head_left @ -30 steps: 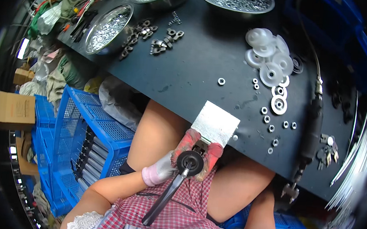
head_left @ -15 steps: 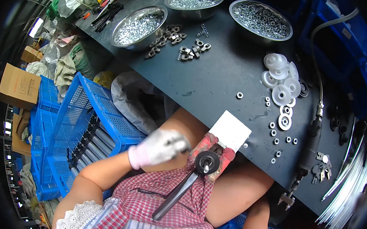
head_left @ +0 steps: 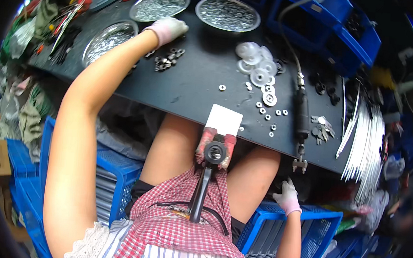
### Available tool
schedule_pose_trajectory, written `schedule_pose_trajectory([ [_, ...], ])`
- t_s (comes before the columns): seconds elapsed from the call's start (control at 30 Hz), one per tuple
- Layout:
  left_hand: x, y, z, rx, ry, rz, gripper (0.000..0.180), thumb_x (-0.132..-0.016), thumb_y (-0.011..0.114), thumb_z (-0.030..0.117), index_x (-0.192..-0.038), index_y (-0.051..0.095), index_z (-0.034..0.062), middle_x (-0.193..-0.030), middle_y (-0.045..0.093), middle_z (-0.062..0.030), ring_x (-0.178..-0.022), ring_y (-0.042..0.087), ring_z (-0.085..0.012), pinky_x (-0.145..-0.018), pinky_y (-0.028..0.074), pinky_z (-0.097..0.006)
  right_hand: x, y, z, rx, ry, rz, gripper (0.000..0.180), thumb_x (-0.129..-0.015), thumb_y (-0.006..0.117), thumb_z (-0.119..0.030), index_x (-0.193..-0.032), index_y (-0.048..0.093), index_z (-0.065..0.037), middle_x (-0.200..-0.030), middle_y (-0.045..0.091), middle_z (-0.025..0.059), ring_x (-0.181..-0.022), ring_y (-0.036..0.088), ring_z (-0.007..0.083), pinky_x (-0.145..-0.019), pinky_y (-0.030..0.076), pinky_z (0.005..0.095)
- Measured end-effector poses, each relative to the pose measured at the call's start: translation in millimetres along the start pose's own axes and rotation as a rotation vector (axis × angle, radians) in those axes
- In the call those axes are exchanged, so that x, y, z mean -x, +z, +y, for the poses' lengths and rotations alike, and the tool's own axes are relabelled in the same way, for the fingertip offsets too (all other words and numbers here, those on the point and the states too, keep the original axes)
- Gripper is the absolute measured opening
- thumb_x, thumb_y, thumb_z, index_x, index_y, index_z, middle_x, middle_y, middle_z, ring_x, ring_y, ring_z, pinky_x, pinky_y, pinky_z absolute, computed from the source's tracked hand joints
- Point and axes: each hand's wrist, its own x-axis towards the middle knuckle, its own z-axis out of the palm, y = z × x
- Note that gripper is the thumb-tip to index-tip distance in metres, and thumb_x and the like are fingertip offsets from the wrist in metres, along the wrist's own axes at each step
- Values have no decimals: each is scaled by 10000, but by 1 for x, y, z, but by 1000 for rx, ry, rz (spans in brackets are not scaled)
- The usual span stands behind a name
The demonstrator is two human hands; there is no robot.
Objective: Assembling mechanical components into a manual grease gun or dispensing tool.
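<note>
The middle steel bowl (head_left: 147, 21) stands far left; my gloved left hand (head_left: 168, 31) curls at its near side, contents hidden. Nearer lie metal lugs (head_left: 162, 64). Near right, my gloved right hand (head_left: 288, 198), fingers partly spread, is beside a blue crate (head_left: 323, 215); any hold I cannot tell.

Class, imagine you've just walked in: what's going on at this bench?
A gloved person sits at a black table, left hand extended over it beside a steel bowl of small metal parts; its grip is unclear. The right hand is low, near a blue crate of grey tubes. Neither hand touches the disc-ended black rod between the thighs or the white square block near the table's edge.
</note>
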Motion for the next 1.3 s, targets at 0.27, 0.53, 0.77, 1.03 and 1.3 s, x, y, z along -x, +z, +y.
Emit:
schedule_pose_trajectory([
  [0.27,77,-85,102,1427,14,210,182,-804,656,86,-963,647,0,-833,671,-23,-732,573,-75,-676,494,-271,90,-25,-90,-1293,-76,497,257,-724,716,-22,-920,549,-19,-1245,600,168,-1085,604,278,-939,463,381],
  [0.53,195,-51,214,1798,241,194,149,-765,673,-8,-908,636,7,-985,673,-105,-1028,630,-227,-942,476,-381,-34,-157,-150,-1500,-739,771,145,-831,594,70,-794,521,-50,-1022,584,106,-790,564,150,-718,487,252],
  [0.77,197,-37,238,1337,131,618,140,-731,699,46,-860,645,61,-1071,654,-130,-1107,594,-339,-1009,422,-462,-178,-245,-166,-170,-341,497,629,-688,565,92,-1269,628,-139,-1077,670,207,-957,659,323,-882,507,347],
  [1.03,193,-26,245,1334,146,664,215,-684,750,140,-885,685,101,-1089,658,-65,-1199,519,-320,-1027,373,-437,-190,-255,-172,-77,-428,360,455,-736,615,24,-1180,655,-62,-1065,669,193,-933,667,330,-848,529,357],
  [1.3,191,-22,240,1274,39,466,705,-619,812,342,-1240,567,116,-1336,479,-153,-1308,391,-386,-1084,304,-485,-113,-230,-163,-403,-587,564,332,-805,760,-90,-1098,631,-3,-991,682,61,-890,602,113,-836,482,261],
])
